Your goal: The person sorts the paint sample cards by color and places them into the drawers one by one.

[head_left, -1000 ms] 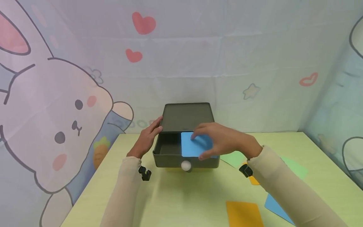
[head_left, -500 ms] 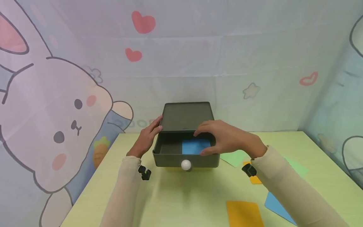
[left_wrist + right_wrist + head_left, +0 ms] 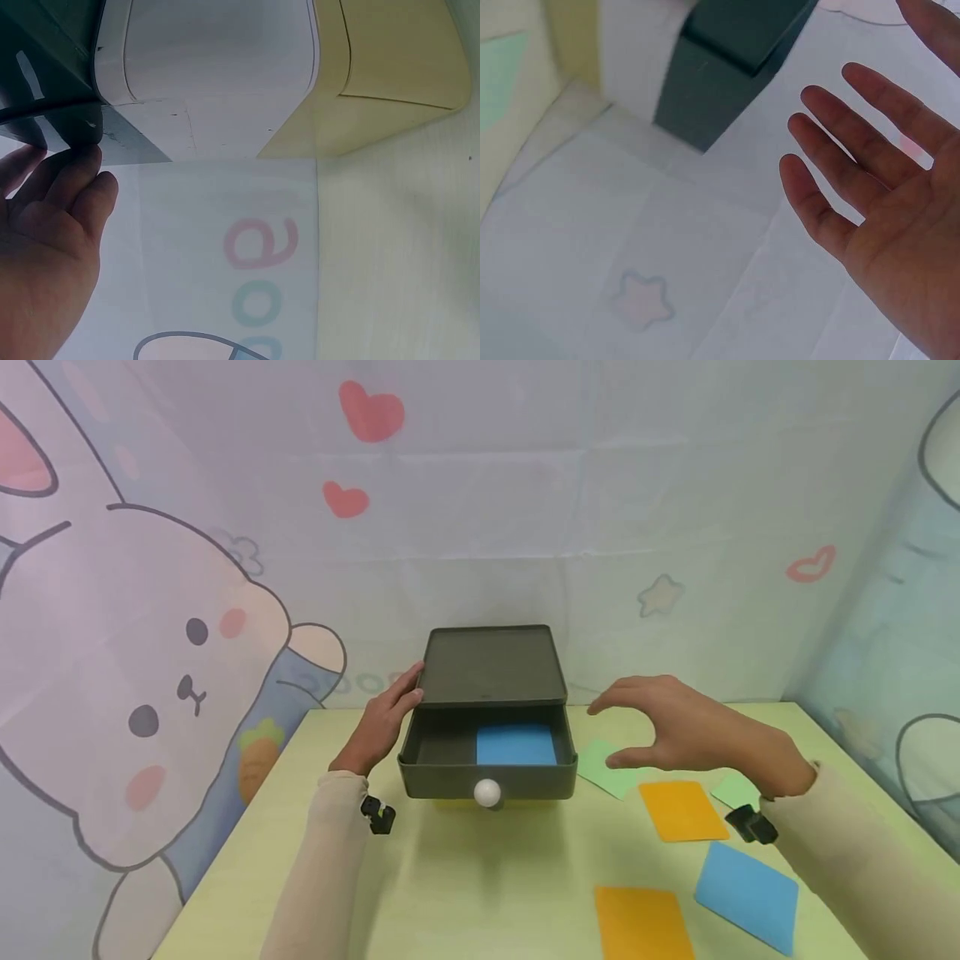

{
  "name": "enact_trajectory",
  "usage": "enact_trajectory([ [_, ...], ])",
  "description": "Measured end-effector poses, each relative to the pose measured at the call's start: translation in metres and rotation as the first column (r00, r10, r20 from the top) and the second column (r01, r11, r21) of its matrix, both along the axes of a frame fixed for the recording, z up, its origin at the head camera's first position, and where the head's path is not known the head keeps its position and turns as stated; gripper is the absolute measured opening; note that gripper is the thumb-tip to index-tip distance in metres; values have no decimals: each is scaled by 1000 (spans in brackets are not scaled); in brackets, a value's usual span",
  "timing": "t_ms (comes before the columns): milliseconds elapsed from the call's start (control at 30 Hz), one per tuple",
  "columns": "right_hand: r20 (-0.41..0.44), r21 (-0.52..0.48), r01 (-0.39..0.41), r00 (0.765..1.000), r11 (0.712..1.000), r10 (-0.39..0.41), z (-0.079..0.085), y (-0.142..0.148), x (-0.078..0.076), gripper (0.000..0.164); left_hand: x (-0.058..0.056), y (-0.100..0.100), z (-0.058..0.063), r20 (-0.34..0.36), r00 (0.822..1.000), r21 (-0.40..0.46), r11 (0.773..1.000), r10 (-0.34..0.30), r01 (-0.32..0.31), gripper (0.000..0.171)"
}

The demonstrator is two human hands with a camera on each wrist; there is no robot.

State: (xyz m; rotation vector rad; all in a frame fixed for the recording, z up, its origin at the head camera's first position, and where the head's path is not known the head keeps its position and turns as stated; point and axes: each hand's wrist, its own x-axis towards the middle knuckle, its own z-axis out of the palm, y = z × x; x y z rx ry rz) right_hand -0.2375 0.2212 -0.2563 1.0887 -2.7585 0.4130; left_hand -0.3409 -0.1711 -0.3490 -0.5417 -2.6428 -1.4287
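A dark green box point(image 3: 491, 664) stands at the back of the table, and its drawer point(image 3: 442, 782) with a round white knob point(image 3: 487, 792) is pulled out. Inside the drawer, on the right side, lies a blue card point(image 3: 516, 747). My left hand point(image 3: 378, 727) rests against the box's left side, fingers extended; in the left wrist view the fingertips point(image 3: 88, 161) touch the green wall's edge. To the right of the drawer my right hand point(image 3: 678, 724) hangs in the air, thumb and fingers spread wide with nothing between them. The right wrist view shows its bare palm point(image 3: 907, 247).
Under the green box are a white unit point(image 3: 217, 52) and a yellow unit point(image 3: 397, 52). On the table's right lie a green card point(image 3: 607, 768), another green card point(image 3: 737, 790), an orange card point(image 3: 682, 810), a nearer orange card point(image 3: 645, 922) and a blue card point(image 3: 748, 897).
The blue card has dropped from my right hand flat into the drawer. My right hand has then moved away to the right, uncovering cards on the table. The left hand keeps its place.
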Motion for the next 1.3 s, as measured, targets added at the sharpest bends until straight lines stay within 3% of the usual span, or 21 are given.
enact_trajectory([
  [133, 26, 28, 63, 998, 998, -63, -16, 32, 10, 49, 2, -1, 1, 1, 1000, -2, 1000, 1, -1, 56],
  [233, 31, 38, 99, 995, 994, -100, -37, 58, 15, 51, 2, -1, 0, 0, 1000, -2, 1000, 3, -3, 56],
  [367, 33, 35, 146, 989, 989, -147, -78, 88, 20, 53, 2, 0, 1, -4, 1000, 0, 1000, -1, 1, 56],
  [567, 162, 38, 198, 966, 980, -201, -145, 126, 28, 57, 2, 3, 2, -2, 999, -5, 999, -33, 33, 56],
  [700, 201, 94, 225, 950, 970, -240, -177, 140, 35, 62, 3, 1, 2, -4, 1000, -1, 1000, -27, 27, 56],
  [833, 185, 155, 306, 925, 939, -332, -193, 144, 43, 74, 3, -2, 3, -8, 1000, 1, 1000, -17, 17, 55],
  [1000, 196, 199, 416, 871, 888, -452, -202, 143, 54, 92, 3, -1, 5, -6, 1000, 2, 1000, -15, 15, 56],
  [1300, 222, 147, 393, 881, 908, -417, -211, 141, 62, 90, 2, -1, 2, -5, 1000, -2, 1000, -4, 4, 56],
])
